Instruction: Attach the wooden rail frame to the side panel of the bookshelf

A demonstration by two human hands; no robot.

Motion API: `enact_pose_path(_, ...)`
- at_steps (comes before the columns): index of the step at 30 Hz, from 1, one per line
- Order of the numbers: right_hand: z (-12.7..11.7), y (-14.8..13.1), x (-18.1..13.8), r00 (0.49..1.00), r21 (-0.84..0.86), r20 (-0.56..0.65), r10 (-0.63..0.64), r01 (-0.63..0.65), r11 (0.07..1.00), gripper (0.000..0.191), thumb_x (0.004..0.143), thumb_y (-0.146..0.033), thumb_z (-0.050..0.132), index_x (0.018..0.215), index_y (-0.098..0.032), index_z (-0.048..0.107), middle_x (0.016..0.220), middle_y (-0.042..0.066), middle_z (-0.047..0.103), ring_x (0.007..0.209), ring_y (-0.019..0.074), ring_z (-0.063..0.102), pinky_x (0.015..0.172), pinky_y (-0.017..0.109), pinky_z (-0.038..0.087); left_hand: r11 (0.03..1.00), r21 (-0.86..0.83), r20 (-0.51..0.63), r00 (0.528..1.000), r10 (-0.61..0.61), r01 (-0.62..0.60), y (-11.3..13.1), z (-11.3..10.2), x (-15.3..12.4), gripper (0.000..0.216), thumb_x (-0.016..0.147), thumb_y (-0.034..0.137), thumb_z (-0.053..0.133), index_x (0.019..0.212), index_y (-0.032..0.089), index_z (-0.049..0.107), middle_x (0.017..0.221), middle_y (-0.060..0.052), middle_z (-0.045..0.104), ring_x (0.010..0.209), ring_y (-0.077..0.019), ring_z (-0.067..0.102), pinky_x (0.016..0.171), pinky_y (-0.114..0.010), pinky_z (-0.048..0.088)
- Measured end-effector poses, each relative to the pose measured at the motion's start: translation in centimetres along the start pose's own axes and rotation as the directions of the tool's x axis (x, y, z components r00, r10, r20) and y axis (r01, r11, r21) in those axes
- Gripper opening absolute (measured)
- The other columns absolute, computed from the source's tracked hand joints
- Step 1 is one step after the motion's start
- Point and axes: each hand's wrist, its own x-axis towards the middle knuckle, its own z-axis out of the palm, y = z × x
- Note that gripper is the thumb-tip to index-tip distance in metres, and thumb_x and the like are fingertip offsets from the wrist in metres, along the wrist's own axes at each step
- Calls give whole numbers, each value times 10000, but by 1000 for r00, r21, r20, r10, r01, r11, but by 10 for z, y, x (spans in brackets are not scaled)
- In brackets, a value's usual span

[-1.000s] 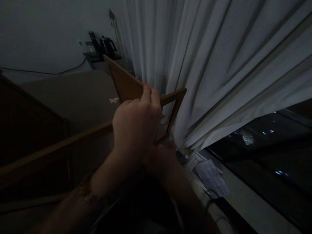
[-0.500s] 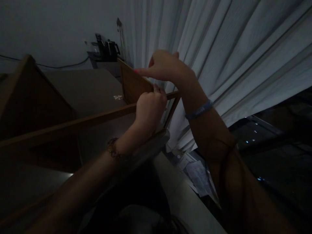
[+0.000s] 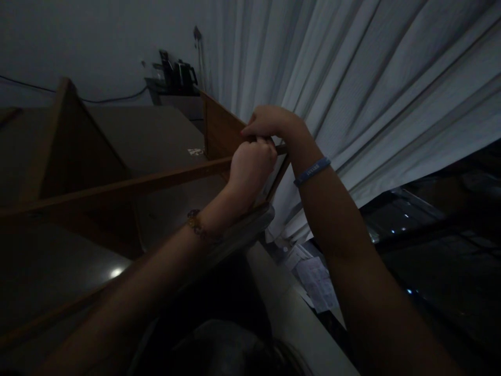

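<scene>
The room is dim. My left hand [image 3: 250,164] is a closed fist on the front rail of a wooden frame [image 3: 117,190], near its right corner. Just above it my right hand [image 3: 268,122], with a blue band on the wrist, curls its fingers over the top edge of the frame's upright wooden panel [image 3: 219,130]. The two hands touch at the corner where rail and panel meet. A beaded bracelet sits on my left wrist.
Pale curtains [image 3: 352,83] hang right behind the frame. A kettle [image 3: 183,75] stands on a small stand by the far wall. Loose papers [image 3: 313,274] lie on the ledge below a dark window [image 3: 430,230]. A grey surface [image 3: 148,136] lies inside the frame.
My right hand came up from below, reached over the panel, then dropped onto its top edge beside the left fist. The left hand kept its grip on the rail. The view swung left.
</scene>
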Motion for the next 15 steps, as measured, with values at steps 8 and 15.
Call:
enact_pose_path(8, 2, 1, 2, 998, -16, -59, -28, 27, 999, 364, 824, -390, 579, 1070, -156, 708, 950, 95, 728, 988, 277, 644, 882, 385, 452, 1000, 8, -13, 1000, 18, -18, 1, -1, 0, 284, 918, 133, 396, 1100, 52, 598, 966, -170, 690, 890, -229, 668, 619, -284, 396)
enact_pose_path(15, 4, 3, 3, 998, -22, -67, -11, 10, 1000, 367, 827, -365, 561, 1086, -138, 690, 948, 109, 724, 974, 276, 647, 929, 444, 421, 1000, -5, 9, 1000, 8, -8, 1, -1, 1, 303, 919, 173, 409, 1142, 51, 574, 961, -167, 689, 897, -243, 671, 654, -287, 421)
